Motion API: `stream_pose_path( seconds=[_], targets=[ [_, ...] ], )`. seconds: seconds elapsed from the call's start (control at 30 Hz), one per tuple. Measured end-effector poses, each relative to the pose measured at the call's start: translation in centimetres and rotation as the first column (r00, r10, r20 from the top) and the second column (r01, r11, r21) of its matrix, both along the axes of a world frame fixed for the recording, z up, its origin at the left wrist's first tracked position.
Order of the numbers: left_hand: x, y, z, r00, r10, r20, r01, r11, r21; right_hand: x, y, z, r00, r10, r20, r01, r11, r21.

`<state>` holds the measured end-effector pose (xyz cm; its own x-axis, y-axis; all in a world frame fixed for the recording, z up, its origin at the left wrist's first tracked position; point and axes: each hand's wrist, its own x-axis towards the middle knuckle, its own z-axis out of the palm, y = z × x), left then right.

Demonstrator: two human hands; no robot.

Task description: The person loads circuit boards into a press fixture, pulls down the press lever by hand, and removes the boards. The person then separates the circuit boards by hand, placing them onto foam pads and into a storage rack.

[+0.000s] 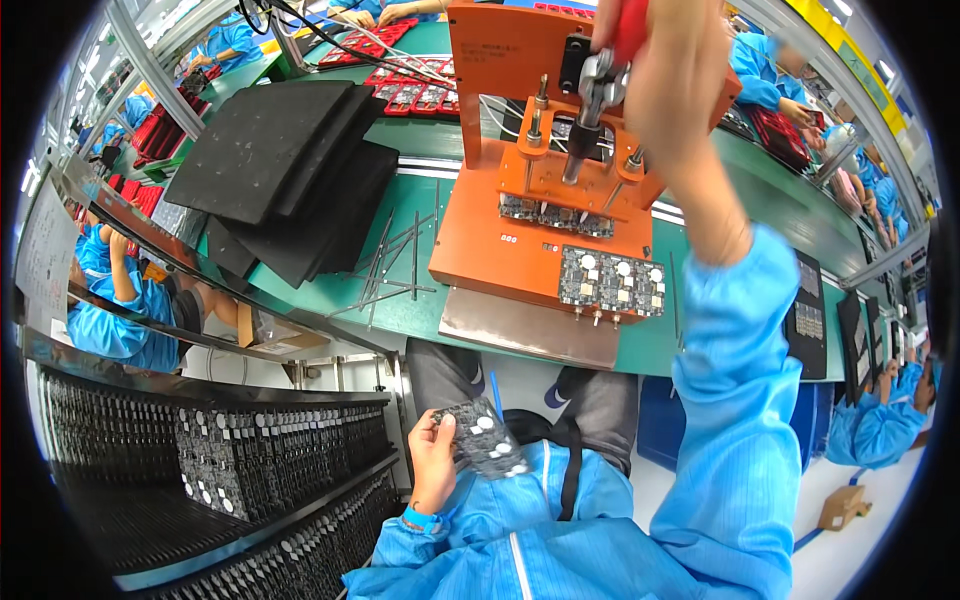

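Observation:
My left hand (pixel 432 462) holds a circuit board panel (pixel 485 440) by its edge, thumb on top, above my lap. White round parts dot the panel, and its far end is smeared by motion. Higher up, my right hand (pixel 680 85), blurred, is closed round the red lever handle (pixel 628 32) of a metal toggle clamp (pixel 598 95) on an orange press fixture (pixel 480 225). Under the press plate sits a row of circuit boards (pixel 555 216). Another circuit board panel (pixel 612 282) lies on the fixture's front edge.
Black foam sheets (pixel 265 150) are stacked left of the fixture, beside thin dark strips (pixel 395 255) on the green table (pixel 350 300). Racks of upright circuit boards (pixel 240 455) stand at lower left. Red trays (pixel 425 97) lie behind. Co-workers in blue (pixel 755 70) sit around.

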<state>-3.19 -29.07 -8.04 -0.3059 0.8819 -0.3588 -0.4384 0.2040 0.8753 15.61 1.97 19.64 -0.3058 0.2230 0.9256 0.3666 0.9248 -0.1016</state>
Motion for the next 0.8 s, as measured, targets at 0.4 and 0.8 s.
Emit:
stream_pose_path(
  seconds=[0.4, 0.8],
  targets=[
    [-1.5, 10.5, 7.1, 0.839, -0.165, -0.518, 0.331, 0.911, 0.246, -1.3, -14.1, -14.3, 0.805, 0.267, 0.53, 0.228, 0.685, -0.692],
    [-8.0, 15.6, -0.2, 0.719, -0.329, -0.612, 0.435, 0.9, 0.027, -2.0, -16.7, -27.0, 0.916, -0.293, -0.274, -0.221, 0.202, -0.954]
  ],
)
